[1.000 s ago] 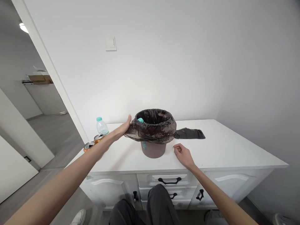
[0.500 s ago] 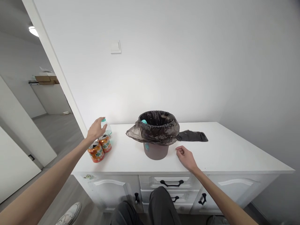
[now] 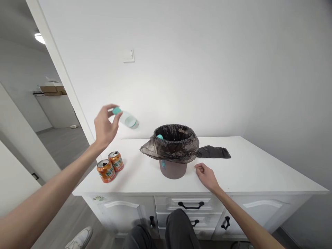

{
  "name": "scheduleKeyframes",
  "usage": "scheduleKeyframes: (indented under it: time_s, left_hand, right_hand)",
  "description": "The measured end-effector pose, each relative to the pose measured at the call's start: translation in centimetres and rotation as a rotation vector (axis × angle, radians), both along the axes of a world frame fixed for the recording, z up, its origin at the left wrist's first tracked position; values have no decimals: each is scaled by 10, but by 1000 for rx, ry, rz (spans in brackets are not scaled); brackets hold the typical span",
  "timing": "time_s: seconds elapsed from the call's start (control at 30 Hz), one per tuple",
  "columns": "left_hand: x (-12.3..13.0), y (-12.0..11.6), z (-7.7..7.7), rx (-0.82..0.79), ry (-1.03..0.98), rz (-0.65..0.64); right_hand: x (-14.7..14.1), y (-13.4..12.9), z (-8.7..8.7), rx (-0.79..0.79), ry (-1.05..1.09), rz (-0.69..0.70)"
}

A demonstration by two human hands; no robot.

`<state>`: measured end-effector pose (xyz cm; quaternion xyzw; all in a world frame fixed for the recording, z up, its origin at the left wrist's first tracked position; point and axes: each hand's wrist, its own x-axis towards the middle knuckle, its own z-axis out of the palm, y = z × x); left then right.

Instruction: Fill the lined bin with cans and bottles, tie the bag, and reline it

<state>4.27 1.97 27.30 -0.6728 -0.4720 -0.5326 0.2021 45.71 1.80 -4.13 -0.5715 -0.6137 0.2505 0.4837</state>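
Note:
My left hand [image 3: 107,124] grips a clear bottle [image 3: 127,119] by its teal cap, holding it tilted in the air above the cabinet's left side. Below it, two orange cans [image 3: 106,171] with open tops stand side by side. A brown bin [image 3: 173,170] lined with a black bag [image 3: 176,150] is at the middle, and a teal cap [image 3: 160,137] shows inside its rim. My right hand [image 3: 206,175] rests on the top just right of the bin, fingers curled in, with nothing visible in them.
A folded black bag [image 3: 214,152] lies right of the bin on the white cabinet top [image 3: 261,169]. Behind rises a wall with a switch [image 3: 128,55]. Drawers with black handles [image 3: 191,205] are at the front, and a doorway opens at the left.
My left hand has lifted the bottle off the cabinet top, moving it up and slightly right, and the bottle has tilted. My right hand has stayed beside the bin.

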Motion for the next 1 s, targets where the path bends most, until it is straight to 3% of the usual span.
scheduleKeyframes:
  time_s: [0.1,0.17,0.23,0.37,0.57,0.83,1.0]
  left_hand:
    - [48,-21,33,193,-79,-185]
    - [81,-35,42,195,-73,-278]
    - [108,-46,41,136,-55,-350]
    - [143,-49,25,6,-43,-462]
    - [157,-33,4,-156,-28,-563]
    - [157,-14,-21,-442,-41,-567]
    - [154,-2,-33,-599,75,-571]
  right_hand:
    - [2,3,-3,-9,4,1]
    - [4,6,-5,-23,3,-1]
    - [6,7,-7,-31,7,4]
    - [7,7,-6,-18,32,13]
    - [2,5,3,-22,41,0]
    - [5,6,3,-40,38,6]
    - [2,5,10,-63,48,0]
